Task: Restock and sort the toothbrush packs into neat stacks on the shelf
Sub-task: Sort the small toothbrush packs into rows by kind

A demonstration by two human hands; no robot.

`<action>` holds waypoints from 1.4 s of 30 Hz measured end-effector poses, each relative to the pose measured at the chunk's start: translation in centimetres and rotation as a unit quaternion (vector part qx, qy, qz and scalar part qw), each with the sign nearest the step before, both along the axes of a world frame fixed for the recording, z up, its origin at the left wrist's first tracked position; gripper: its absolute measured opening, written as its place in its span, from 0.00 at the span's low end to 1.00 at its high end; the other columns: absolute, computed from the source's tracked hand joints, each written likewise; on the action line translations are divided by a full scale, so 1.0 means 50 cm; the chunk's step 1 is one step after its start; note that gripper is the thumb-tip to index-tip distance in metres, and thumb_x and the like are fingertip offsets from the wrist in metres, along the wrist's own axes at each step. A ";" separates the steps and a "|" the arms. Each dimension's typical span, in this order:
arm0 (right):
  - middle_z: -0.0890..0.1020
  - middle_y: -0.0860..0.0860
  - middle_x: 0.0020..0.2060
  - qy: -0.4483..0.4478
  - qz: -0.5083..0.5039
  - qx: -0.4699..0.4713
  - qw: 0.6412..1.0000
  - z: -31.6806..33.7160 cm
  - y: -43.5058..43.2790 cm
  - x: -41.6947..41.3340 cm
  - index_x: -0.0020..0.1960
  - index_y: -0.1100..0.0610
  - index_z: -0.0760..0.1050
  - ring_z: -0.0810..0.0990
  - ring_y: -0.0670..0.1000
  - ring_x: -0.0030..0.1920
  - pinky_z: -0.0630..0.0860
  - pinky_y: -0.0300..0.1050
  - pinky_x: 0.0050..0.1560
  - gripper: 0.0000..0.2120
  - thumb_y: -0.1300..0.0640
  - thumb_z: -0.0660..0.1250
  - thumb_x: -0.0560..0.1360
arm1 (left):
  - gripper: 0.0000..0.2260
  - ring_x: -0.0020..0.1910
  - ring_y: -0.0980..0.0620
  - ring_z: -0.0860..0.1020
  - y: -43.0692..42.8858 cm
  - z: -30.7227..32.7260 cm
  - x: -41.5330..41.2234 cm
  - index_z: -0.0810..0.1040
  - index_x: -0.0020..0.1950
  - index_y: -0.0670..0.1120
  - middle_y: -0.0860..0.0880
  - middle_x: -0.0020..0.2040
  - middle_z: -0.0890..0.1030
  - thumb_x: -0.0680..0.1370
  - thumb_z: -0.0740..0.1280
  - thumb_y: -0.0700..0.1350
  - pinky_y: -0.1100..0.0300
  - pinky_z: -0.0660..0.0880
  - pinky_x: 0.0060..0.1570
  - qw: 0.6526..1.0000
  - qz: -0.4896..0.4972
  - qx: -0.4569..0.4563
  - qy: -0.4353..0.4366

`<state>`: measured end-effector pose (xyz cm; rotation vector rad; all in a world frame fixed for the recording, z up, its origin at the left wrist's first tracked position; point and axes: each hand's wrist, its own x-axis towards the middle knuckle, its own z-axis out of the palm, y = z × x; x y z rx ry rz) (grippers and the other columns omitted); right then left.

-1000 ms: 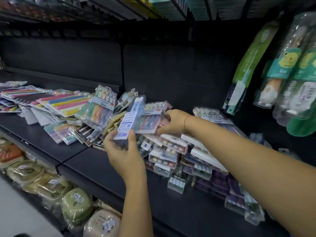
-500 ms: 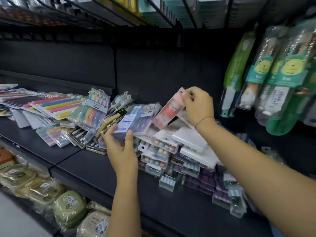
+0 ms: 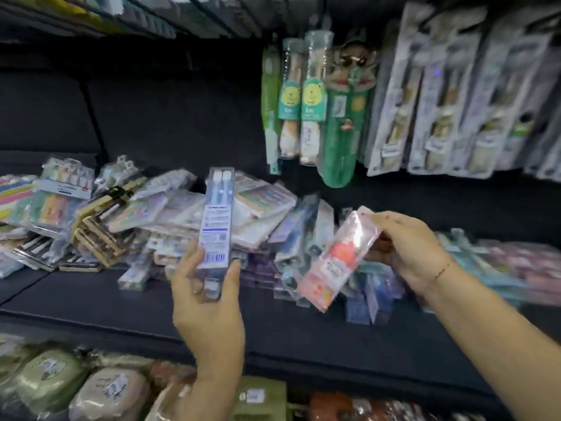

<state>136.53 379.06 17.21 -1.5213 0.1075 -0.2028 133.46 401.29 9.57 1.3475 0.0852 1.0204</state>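
From the head view, the left hand (image 3: pixel 206 302) has raised the blue toothbrush pack (image 3: pixel 217 220) from its slant over the heap of packs (image 3: pixel 170 214) to upright, thumb and fingers clamped round its lower end. The right hand (image 3: pixel 406 247), fingers pinching the pink pack (image 3: pixel 337 262) by its top, has brought it down from the back wall. It now tilts just above the shelf (image 3: pixel 121 305).

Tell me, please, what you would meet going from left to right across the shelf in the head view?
Striped packs → brown packs → blue pack, held in the left hand → pink pack → right hand, holding it.
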 end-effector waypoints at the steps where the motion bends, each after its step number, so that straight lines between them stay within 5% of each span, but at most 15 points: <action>1: 0.79 0.49 0.24 0.034 -0.012 0.002 0.999 -0.018 -0.050 -0.015 0.39 0.58 0.76 0.76 0.44 0.23 0.76 0.38 0.25 0.09 0.59 0.66 0.78 | 0.17 0.61 0.50 0.75 -0.025 -0.007 -0.021 0.74 0.59 0.54 0.56 0.66 0.75 0.73 0.72 0.39 0.65 0.74 0.57 1.000 -0.009 0.009 -0.001; 4: 0.78 0.48 0.22 0.135 -0.065 0.020 0.989 -0.075 -0.190 -0.050 0.40 0.56 0.75 0.76 0.43 0.22 0.75 0.35 0.23 0.08 0.59 0.65 0.79 | 0.18 0.65 0.50 0.74 -0.091 -0.035 -0.076 0.73 0.57 0.60 0.62 0.64 0.74 0.71 0.71 0.44 0.53 0.71 0.61 0.997 -0.048 0.055 -0.008; 10: 0.79 0.52 0.30 0.233 -0.146 0.046 0.960 -0.176 -0.363 -0.125 0.43 0.58 0.76 0.77 0.48 0.32 0.76 0.38 0.26 0.06 0.60 0.66 0.78 | 0.27 0.67 0.60 0.72 -0.227 -0.124 -0.163 0.73 0.56 0.72 0.68 0.64 0.73 0.70 0.72 0.41 0.66 0.73 0.60 0.980 -0.170 0.099 0.019; 14: 0.82 0.55 0.32 0.196 -0.210 0.076 0.955 -0.213 -0.410 -0.138 0.49 0.63 0.77 0.80 0.51 0.33 0.80 0.39 0.29 0.02 0.64 0.68 0.77 | 0.20 0.66 0.62 0.72 -0.304 -0.154 -0.186 0.75 0.56 0.64 0.66 0.65 0.72 0.70 0.72 0.43 0.70 0.75 0.56 0.960 -0.252 0.094 0.072; 16: 0.81 0.57 0.38 0.170 -0.225 0.070 0.957 -0.225 -0.420 -0.143 0.47 0.64 0.77 0.79 0.52 0.37 0.83 0.43 0.39 0.02 0.66 0.66 0.78 | 0.18 0.67 0.61 0.71 -0.332 -0.155 -0.189 0.75 0.56 0.58 0.62 0.66 0.73 0.71 0.72 0.41 0.72 0.72 0.58 0.956 -0.266 0.092 0.082; 18: 0.80 0.58 0.44 0.162 -0.243 0.021 0.956 -0.239 -0.426 -0.150 0.50 0.64 0.76 0.79 0.52 0.41 0.80 0.49 0.54 0.02 0.67 0.65 0.78 | 0.18 0.68 0.62 0.71 -0.352 -0.153 -0.187 0.74 0.56 0.56 0.57 0.67 0.73 0.71 0.72 0.40 0.74 0.70 0.59 0.954 -0.273 0.095 0.075; 20: 0.79 0.58 0.55 0.160 -0.272 -0.129 0.940 -0.252 -0.429 -0.157 0.58 0.62 0.76 0.79 0.56 0.53 0.74 0.50 0.63 0.11 0.63 0.68 0.76 | 0.16 0.67 0.64 0.71 -0.365 -0.146 -0.184 0.74 0.56 0.55 0.56 0.67 0.73 0.71 0.71 0.44 0.75 0.69 0.59 0.952 -0.279 0.102 0.077; 23: 0.74 0.58 0.62 0.100 -0.277 -0.371 0.881 -0.247 -0.403 -0.165 0.64 0.59 0.76 0.71 0.58 0.64 0.66 0.47 0.66 0.17 0.59 0.69 0.75 | 0.15 0.66 0.65 0.71 -0.376 -0.141 -0.174 0.74 0.56 0.55 0.57 0.67 0.73 0.71 0.71 0.46 0.74 0.70 0.57 0.947 -0.287 0.118 0.080; 26: 0.74 0.52 0.63 0.052 -0.191 -0.482 0.854 -0.239 -0.367 -0.158 0.63 0.54 0.77 0.69 0.55 0.65 0.63 0.47 0.66 0.19 0.53 0.71 0.74 | 0.15 0.65 0.65 0.71 -0.387 -0.139 -0.160 0.74 0.55 0.56 0.60 0.66 0.73 0.71 0.71 0.47 0.72 0.71 0.59 0.943 -0.294 0.129 0.085; 31: 0.72 0.50 0.70 0.036 -0.065 -0.545 0.835 -0.265 -0.337 -0.158 0.73 0.53 0.67 0.67 0.53 0.70 0.62 0.47 0.71 0.29 0.42 0.66 0.76 | 0.14 0.67 0.65 0.71 -0.397 -0.142 -0.144 0.73 0.55 0.57 0.61 0.66 0.74 0.71 0.71 0.49 0.70 0.69 0.62 0.934 -0.308 0.152 0.096; 34: 0.70 0.48 0.71 0.031 -0.065 -0.570 0.818 -0.270 -0.340 -0.177 0.75 0.49 0.65 0.65 0.54 0.71 0.61 0.52 0.71 0.30 0.40 0.63 0.77 | 0.14 0.67 0.63 0.72 -0.402 -0.147 -0.140 0.74 0.55 0.57 0.63 0.65 0.75 0.71 0.72 0.50 0.59 0.71 0.65 0.932 -0.316 0.147 0.102; 38: 0.66 0.47 0.66 0.067 -0.050 -0.594 0.800 -0.264 -0.360 -0.222 0.73 0.42 0.66 0.63 0.51 0.66 0.61 0.51 0.67 0.28 0.36 0.63 0.75 | 0.14 0.68 0.62 0.71 -0.407 -0.150 -0.137 0.75 0.55 0.57 0.66 0.64 0.74 0.71 0.72 0.51 0.50 0.71 0.67 0.928 -0.332 0.125 0.115; 42: 0.64 0.50 0.60 0.125 -0.116 -0.533 0.829 -0.257 -0.383 -0.251 0.64 0.45 0.72 0.65 0.54 0.63 0.66 0.54 0.66 0.29 0.32 0.64 0.68 | 0.13 0.68 0.63 0.70 -0.417 -0.149 -0.136 0.74 0.56 0.62 0.68 0.66 0.72 0.74 0.70 0.50 0.53 0.69 0.70 0.924 -0.344 0.115 0.121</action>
